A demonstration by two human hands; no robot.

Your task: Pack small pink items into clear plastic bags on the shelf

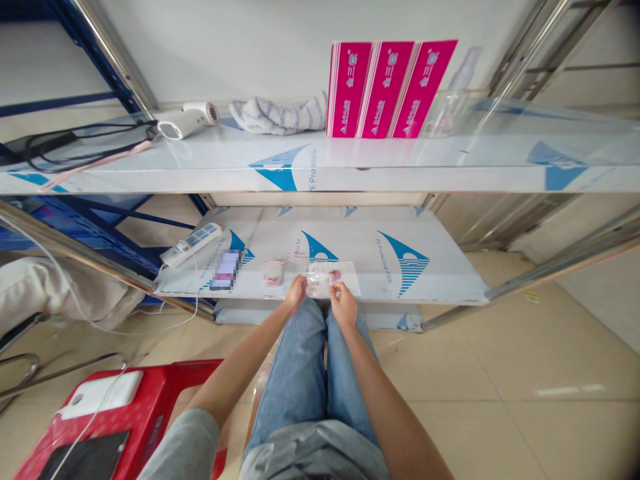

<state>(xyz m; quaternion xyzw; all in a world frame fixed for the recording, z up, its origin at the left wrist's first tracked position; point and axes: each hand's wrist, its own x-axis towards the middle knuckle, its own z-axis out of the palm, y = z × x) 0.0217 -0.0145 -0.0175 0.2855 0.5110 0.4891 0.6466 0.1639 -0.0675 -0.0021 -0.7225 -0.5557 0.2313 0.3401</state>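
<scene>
My left hand (297,291) is closed at the front edge of the lower shelf (440,267), its fingers at the left end of a small clear plastic bag (317,283). Close on the right, my right hand (343,303) has its fingers pinched together beside a small pink-red item (335,275). What the right fingertips hold is too small to make out. A pale sheet (352,280) lies under the pink-red item. Left of my hands, another small clear packet with pink contents (273,273) rests on the shelf.
A phone (226,269) and power strip (193,245) lie left on the lower shelf. Above are a hair dryer (187,121), towel (280,115), pink box (387,90) and spray bottle (450,100). A red stool (165,393) stands lower left.
</scene>
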